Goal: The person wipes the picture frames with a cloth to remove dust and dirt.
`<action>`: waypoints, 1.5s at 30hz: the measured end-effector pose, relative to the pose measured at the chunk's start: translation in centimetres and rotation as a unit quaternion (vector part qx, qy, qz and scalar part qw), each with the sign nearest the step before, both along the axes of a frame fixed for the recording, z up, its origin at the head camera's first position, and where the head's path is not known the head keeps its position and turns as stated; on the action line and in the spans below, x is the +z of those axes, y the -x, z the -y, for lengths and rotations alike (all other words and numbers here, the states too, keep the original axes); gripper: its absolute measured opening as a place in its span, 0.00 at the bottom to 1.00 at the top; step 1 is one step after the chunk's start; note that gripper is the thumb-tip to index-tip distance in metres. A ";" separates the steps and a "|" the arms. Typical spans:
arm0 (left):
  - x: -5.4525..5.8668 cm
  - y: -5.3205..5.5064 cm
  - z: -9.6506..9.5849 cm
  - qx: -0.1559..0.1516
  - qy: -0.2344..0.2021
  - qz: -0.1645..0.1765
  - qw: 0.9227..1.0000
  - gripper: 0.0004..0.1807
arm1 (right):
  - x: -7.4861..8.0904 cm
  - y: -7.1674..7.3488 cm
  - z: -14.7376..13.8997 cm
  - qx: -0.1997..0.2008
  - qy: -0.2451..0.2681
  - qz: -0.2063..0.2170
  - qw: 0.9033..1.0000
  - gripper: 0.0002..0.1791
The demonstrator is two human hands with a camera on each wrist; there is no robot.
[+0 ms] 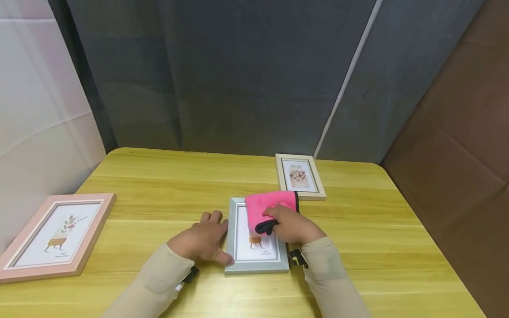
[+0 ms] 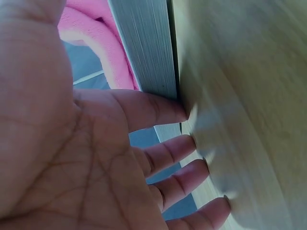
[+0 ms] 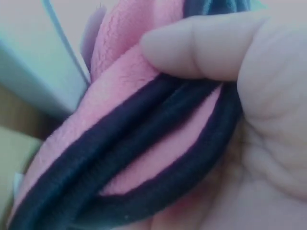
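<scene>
A silver-grey picture frame (image 1: 257,266) lies flat on the wooden table, with a plant-pot print behind its pane. My right hand (image 1: 292,225) grips a folded pink cloth (image 1: 258,204) with black edging over the frame's upper right part. In the right wrist view the thumb presses on the folds of the cloth (image 3: 120,91); the other fingers are mostly hidden. My left hand (image 1: 203,238) rests at the frame's left side, thumb at its lower left corner. The left wrist view shows its fingers (image 2: 177,184) fairly straight, fingertips on the table beside the frame's edge (image 2: 148,43).
A pink picture frame (image 1: 79,264) lies at the table's left side. Behind the grey frame, a cream picture frame (image 1: 314,195) with a flower print lies near the back edge. Dark cloth (image 1: 238,79) hangs behind the table, and a brown panel (image 1: 457,132) stands on the right.
</scene>
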State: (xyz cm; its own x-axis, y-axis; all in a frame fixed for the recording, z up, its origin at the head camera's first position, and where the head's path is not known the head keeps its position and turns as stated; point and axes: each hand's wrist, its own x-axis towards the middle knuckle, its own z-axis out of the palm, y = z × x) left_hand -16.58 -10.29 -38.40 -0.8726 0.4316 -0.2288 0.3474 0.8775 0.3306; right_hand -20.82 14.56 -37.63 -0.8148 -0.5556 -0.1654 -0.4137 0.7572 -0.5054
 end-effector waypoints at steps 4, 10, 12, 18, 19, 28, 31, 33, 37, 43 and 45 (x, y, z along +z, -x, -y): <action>0.0 -0.1 0.0 -0.007 -0.003 -0.009 1.000 0.56 | 0.9 -0.3 -0.9 -0.044 0.007 -0.032 0.998 0.26; -0.2 -0.7 -0.6 -0.023 -0.003 -0.008 1.000 0.58 | 1.1 -0.2 -2.3 -0.091 -0.025 -0.073 0.993 0.26; -0.2 -0.9 -0.9 -0.027 -0.004 -0.008 1.000 0.57 | 0.8 -0.1 -2.1 -0.083 -0.038 -0.058 0.994 0.26; 0.1 -1.1 -1.7 -0.019 0.002 0.005 1.000 0.59 | 0.1 -0.2 -0.5 -0.068 -0.063 -0.034 0.995 0.26; 0.1 -1.0 -1.7 -0.017 0.004 0.008 1.000 0.59 | 0.0 -0.3 -0.1 -0.066 -0.067 -0.036 0.995 0.25; -0.2 -0.8 -1.7 -0.014 -0.003 0.004 1.000 0.59 | 0.1 -1.3 3.2 0.047 -0.033 -0.019 0.998 0.31; -0.3 -0.8 -1.7 -0.014 -0.008 0.004 1.000 0.59 | 0.3 -1.4 3.1 0.047 -0.027 -0.012 0.998 0.31; -0.3 -0.8 -1.7 -0.010 -0.007 0.005 1.000 0.60 | 0.6 -1.3 2.6 0.034 -0.036 -0.023 0.999 0.25; -0.3 -0.9 -1.6 -0.002 -0.003 0.009 1.000 0.59 | 1.1 -1.2 1.1 -0.015 -0.074 -0.052 0.996 0.18; -0.3 -1.0 -1.6 -0.005 -0.002 0.008 1.000 0.59 | 1.2 -0.9 0.0 -0.069 -0.117 -0.082 0.987 0.17; -0.3 -1.0 -1.6 -0.006 0.000 0.010 1.000 0.59 | 0.9 -0.8 0.3 -0.057 -0.111 -0.082 0.989 0.18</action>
